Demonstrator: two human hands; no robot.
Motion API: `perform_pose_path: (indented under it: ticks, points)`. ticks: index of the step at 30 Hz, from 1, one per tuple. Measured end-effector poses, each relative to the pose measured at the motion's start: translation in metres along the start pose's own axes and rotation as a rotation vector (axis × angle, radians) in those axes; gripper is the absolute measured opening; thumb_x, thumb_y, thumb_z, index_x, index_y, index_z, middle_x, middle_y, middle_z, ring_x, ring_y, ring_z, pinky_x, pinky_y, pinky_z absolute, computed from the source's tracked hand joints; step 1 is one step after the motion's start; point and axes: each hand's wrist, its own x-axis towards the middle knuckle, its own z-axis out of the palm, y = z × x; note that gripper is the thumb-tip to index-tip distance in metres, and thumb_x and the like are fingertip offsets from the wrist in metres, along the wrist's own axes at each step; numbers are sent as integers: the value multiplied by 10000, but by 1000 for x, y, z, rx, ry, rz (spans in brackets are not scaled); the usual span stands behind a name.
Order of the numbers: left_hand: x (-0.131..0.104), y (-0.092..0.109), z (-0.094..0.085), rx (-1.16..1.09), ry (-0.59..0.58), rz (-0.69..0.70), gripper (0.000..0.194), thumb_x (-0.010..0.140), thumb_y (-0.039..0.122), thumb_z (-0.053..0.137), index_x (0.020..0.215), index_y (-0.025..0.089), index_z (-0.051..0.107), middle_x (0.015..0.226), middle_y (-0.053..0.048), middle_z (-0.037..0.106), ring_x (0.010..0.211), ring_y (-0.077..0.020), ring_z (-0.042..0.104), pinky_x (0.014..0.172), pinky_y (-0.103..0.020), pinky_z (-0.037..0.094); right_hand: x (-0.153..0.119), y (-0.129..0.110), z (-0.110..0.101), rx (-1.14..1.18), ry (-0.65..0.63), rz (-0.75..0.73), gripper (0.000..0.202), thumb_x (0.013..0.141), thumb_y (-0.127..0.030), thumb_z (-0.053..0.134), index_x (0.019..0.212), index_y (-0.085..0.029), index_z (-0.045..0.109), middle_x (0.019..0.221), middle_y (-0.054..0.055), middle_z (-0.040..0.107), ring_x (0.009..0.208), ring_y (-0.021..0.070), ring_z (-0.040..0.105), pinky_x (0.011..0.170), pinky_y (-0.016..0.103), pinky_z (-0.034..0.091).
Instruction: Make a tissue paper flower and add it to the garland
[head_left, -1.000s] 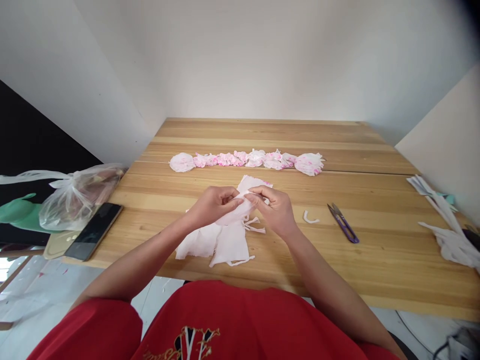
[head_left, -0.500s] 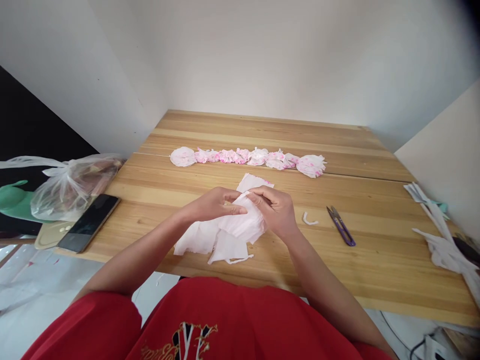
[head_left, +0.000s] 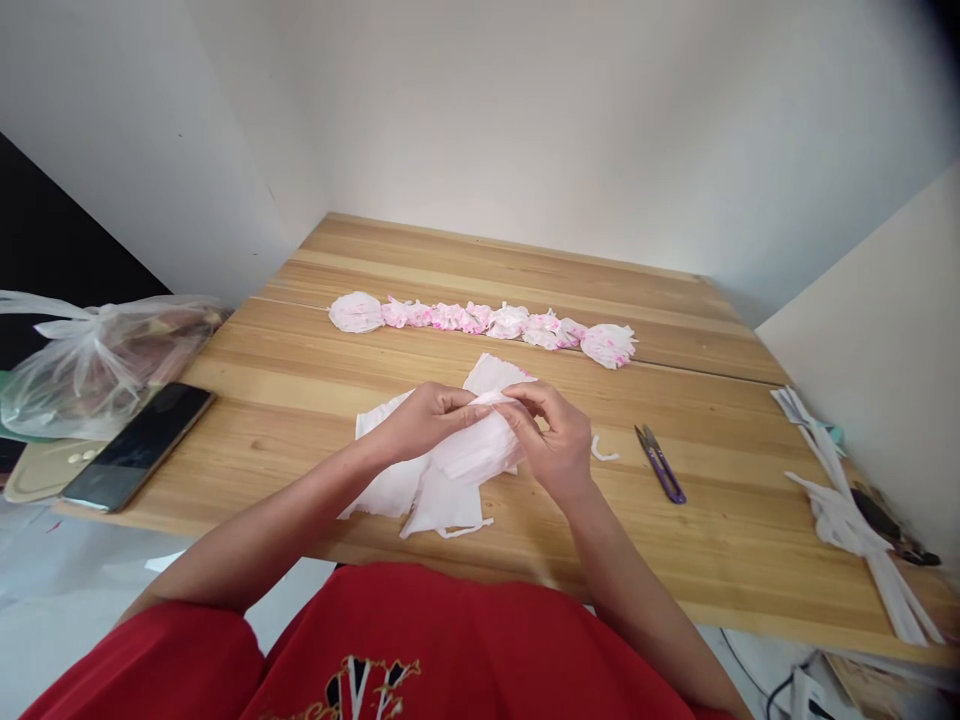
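Observation:
Both hands pinch the upper edge of a thin white crepe paper sheet [head_left: 476,450] above the table's near half. My left hand [head_left: 431,420] grips it between thumb and fingers. Close beside it, my right hand [head_left: 553,435] is closed on the same edge, its thumb facing the left thumb. Beneath lie more loose pieces of white paper [head_left: 386,485], one with a narrow curled strip at its lower edge. Beyond the hands, a piece with a pink-tinged edge [head_left: 491,372] sticks out. Farther back rests a row of crumpled pink-and-white paper flowers [head_left: 450,317].
Thread snips [head_left: 660,465] with purple handles lie right of my hands, near a small curled paper scrap [head_left: 604,450]. On the left are a phone [head_left: 139,445] and a tied plastic bag [head_left: 112,360]. White strips [head_left: 844,515] lie along the right edge. Walls close off the back.
My left fingers have closed in on the paper's edge, near the right hand's pinch. The camera view has shifted slightly to the right.

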Motion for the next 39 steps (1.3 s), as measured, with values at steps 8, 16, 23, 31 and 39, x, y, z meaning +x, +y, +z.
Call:
perform_pose_path:
  ticks: [8,16,23,31,39]
  points:
    - [-1,-1,0,62,-9,41,456,888,526,488,726,118,611,623,19,448,585,-88,381,517,-209,271,2,2,0,-23,-41,-28,89,885,-236,599,845,-249,677,826,12,724,757,162,669,707,289,533]
    - [0,0,-5,57,63,46,432,895,514,489,717,134,591,663,10,501,597,-88,416,536,-204,313,0,4,1,-14,-51,-39,90,891,-233,602,862,-252,685,828,12,720,756,158,667,699,285,525]
    - [4,-3,-4,41,62,58,350,856,443,553,859,127,703,786,-35,649,702,-127,542,599,-211,402,-1,8,2,5,-78,-67,112,902,-236,591,894,-266,699,853,18,728,792,171,678,724,308,532]
    - [4,-3,-3,-22,79,0,330,841,418,550,834,120,692,747,-22,626,651,-111,514,573,-210,383,-6,13,5,23,-42,-49,103,890,-214,602,884,-262,693,873,14,737,807,165,690,728,294,538]
    - [3,-5,-6,9,64,24,437,887,480,497,640,126,568,596,27,440,557,-74,369,519,-212,281,-5,14,4,-23,-69,-91,98,891,-192,604,873,-260,672,877,6,738,819,160,698,732,284,537]
